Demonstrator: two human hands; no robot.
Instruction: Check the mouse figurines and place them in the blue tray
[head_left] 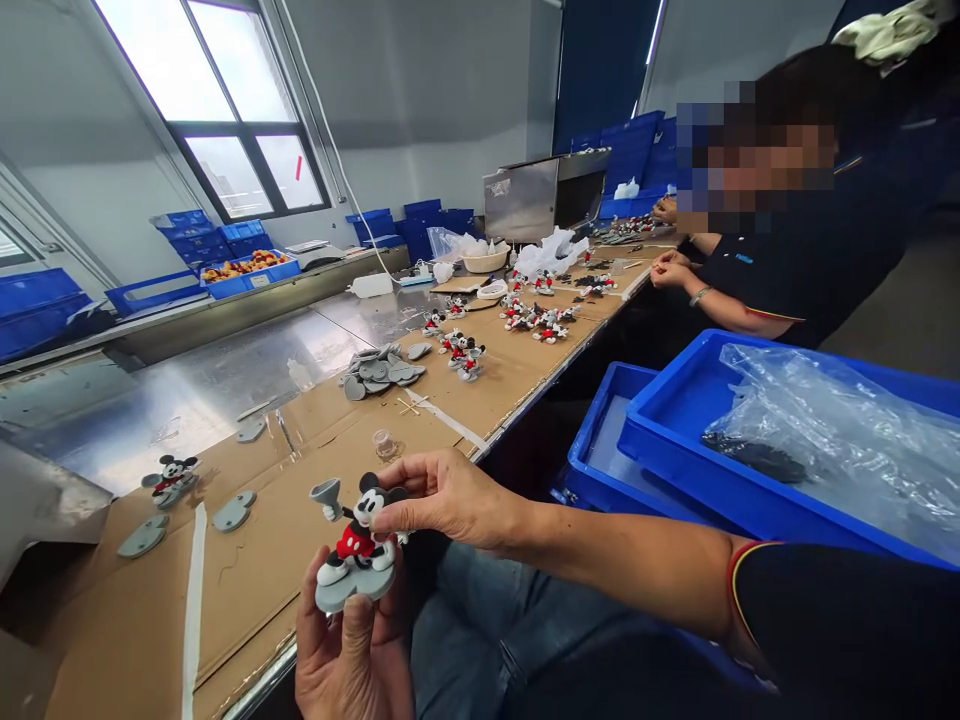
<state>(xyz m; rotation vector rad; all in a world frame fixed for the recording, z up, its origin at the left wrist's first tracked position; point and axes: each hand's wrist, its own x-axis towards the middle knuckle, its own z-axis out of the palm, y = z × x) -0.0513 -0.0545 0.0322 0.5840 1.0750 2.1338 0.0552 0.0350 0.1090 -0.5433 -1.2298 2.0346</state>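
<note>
Blue crate (675,420) with crumpled plastic bag (840,440) inside; both hands, left (352,650) and right (442,495), closed around mouse figurine (358,545).

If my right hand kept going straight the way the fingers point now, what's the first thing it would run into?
The right hand points left, fingertips already on the head of the mouse figurine that the left hand holds by its grey base. Beyond it lie loose grey bases on the cardboard, though depth is uncertain.

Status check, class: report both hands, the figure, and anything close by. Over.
Left hand grips the figure's grey base from below. Right hand pinches the mouse figure at its head. Small clear cup just beyond.
</note>
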